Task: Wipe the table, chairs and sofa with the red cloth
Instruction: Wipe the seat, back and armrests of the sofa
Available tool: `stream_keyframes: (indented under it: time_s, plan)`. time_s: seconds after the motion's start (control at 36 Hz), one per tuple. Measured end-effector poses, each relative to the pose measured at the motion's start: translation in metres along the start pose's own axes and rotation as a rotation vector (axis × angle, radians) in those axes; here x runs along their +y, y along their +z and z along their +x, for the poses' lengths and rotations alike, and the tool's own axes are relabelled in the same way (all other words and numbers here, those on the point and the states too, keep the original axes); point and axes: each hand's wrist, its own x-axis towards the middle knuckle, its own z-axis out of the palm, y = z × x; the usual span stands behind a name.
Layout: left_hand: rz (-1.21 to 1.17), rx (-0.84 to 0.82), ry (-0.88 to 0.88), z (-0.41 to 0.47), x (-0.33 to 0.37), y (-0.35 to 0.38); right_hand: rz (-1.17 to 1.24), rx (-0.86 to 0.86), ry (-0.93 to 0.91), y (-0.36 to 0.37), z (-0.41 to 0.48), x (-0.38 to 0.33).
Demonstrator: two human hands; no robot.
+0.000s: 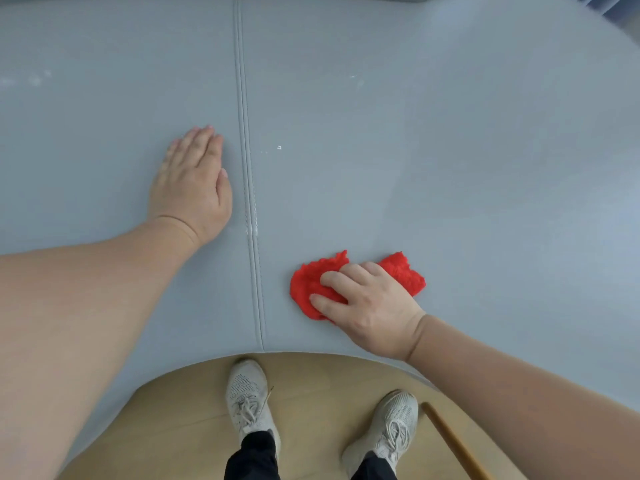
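A grey-blue sofa seat fills most of the head view, split by a stitched seam. The red cloth lies bunched on the right cushion near the front edge. My right hand presses down on the cloth, with its fingers curled into the fabric. My left hand rests flat, palm down, on the left cushion just left of the seam, holding nothing. A few small white specks lie on the right cushion beyond the cloth.
The sofa's front edge curves just in front of my two white sneakers on the light wooden floor. A thin wooden stick slants across the floor at the lower right. Faint white smudges mark the far left cushion.
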Motion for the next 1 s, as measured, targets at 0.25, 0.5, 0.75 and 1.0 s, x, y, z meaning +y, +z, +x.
stream_keyframes:
  time_s: [0.25,0.5,0.75,1.0]
  plan:
    - [-0.028,0.03,-0.03,0.013,-0.006,0.024,-0.002,-0.016,0.004,0.001,0.023,0.028]
    - [-0.055,-0.026,-0.023,0.014,-0.008,0.023,-0.136,0.176,0.341,-0.008,0.091,0.115]
    - [-0.066,-0.011,0.01,0.015,-0.011,0.025,-0.201,0.288,0.44,-0.017,0.108,0.139]
    - [-0.054,-0.039,-0.002,0.016,-0.008,0.022,-0.048,0.034,0.162,-0.014,0.101,0.159]
